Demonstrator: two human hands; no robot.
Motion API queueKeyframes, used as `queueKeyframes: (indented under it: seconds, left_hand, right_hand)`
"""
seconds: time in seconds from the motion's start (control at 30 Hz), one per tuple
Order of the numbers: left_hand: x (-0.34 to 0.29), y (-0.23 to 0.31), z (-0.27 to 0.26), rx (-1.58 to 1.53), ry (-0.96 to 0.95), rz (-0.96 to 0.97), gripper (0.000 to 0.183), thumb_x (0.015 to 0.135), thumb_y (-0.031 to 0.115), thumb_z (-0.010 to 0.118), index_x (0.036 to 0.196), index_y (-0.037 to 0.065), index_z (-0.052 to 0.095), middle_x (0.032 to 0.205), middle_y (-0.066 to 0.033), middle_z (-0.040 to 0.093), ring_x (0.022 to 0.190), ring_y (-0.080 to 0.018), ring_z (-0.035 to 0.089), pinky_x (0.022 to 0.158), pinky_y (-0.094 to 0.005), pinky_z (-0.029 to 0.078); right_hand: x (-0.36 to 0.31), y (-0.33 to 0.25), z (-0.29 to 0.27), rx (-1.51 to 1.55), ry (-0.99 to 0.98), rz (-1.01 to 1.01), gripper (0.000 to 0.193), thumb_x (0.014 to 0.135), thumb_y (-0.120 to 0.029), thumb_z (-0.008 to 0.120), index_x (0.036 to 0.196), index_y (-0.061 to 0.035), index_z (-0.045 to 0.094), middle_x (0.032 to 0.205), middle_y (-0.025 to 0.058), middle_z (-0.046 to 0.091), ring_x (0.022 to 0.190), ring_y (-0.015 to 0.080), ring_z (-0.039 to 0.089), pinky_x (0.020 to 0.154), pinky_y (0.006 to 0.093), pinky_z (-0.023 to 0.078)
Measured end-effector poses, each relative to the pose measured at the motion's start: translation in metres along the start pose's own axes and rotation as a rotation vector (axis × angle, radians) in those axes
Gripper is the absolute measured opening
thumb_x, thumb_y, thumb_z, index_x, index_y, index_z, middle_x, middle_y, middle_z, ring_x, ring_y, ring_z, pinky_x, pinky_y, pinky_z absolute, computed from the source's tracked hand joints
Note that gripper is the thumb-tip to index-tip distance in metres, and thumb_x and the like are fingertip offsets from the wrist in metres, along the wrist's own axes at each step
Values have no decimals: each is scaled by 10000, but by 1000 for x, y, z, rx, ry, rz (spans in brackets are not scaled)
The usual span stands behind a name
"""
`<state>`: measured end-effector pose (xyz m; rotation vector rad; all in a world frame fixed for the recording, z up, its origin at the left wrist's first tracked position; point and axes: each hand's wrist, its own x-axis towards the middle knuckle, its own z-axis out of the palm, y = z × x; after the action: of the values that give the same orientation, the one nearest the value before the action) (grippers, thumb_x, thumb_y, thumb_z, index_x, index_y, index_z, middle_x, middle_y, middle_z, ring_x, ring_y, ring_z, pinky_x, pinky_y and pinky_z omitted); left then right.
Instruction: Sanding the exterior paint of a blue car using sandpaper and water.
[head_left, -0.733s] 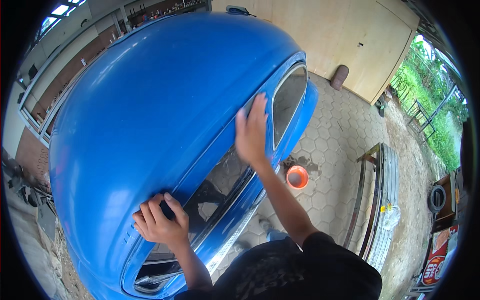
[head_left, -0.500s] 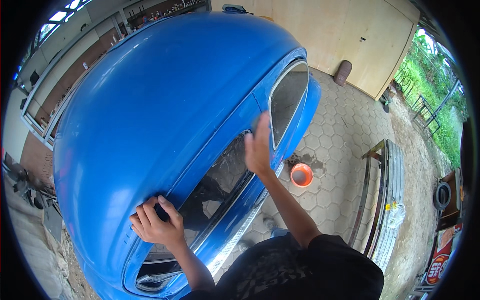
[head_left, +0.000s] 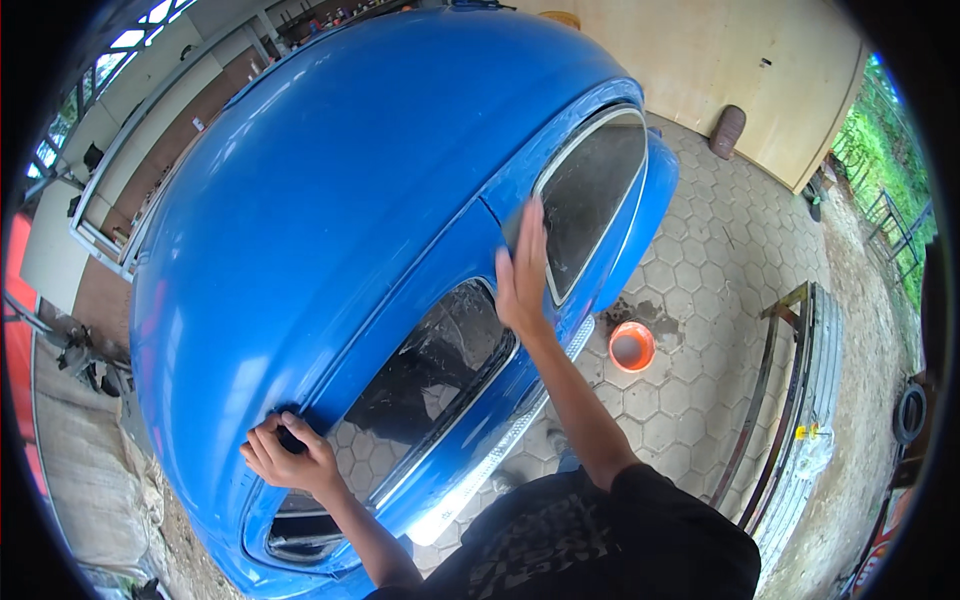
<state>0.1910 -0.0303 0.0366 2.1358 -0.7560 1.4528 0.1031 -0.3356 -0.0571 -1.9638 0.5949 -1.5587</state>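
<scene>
A blue rounded car body [head_left: 330, 190] fills the left and middle. My left hand [head_left: 290, 452] is closed round a small dark object [head_left: 290, 436] at the roof's edge above the side window; the fingers partly cover it and its kind is unclear. Along the pillar between the side window [head_left: 430, 360] and the rear side window [head_left: 595, 190], my right hand [head_left: 522, 280] lies with its fingers stretched out. It is slightly blurred. A greyish patch shows beside those fingers, and I cannot make out whether it is a thing under the hand or dull paint.
On the paving right of the car stands an orange bucket [head_left: 632, 347] with cloudy liquid, beside a wet patch. Farther right is a metal bench [head_left: 800, 400] with a clear plastic bag [head_left: 815, 450] on it. A brown, rounded object [head_left: 728, 132] leans at the wooden panel [head_left: 740, 60].
The view has shifted, so the car and bucket sit differently in it. My right hand remains at the pillar, its fingers now closer to the rear side window's frame. The left hand remains at the roof's edge.
</scene>
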Motion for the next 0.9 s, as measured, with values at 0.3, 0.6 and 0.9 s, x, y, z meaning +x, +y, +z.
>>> queueKeyframes:
  seconds: [0.3,0.6,0.9]
  left_hand:
    - [-1,-5,7,1,40,24,254,863,232,526,740,10,532,699,-102,488,656,-283,434,614,-372,341]
    - [-4,-5,0,26,-3,-48,228,881,194,529,792,-14,563,758,-141,561,749,-349,521,770,-424,407]
    - [-3,-8,-3,28,-3,-51,220,874,170,544,736,-2,545,690,-105,522,675,-296,489,672,-393,379]
  right_hand:
    - [15,-24,-4,-29,-98,48,722,936,-420,355,1410,89,160,1473,274,152,1367,429,145,1089,538,123]
    - [37,-42,2,-168,-251,39,766,939,-495,293,1411,89,143,1479,262,139,1380,418,88,1091,551,82]
    - [11,-30,2,-140,-188,35,702,966,-428,252,1418,87,98,1479,271,124,1380,411,101,1095,532,77]
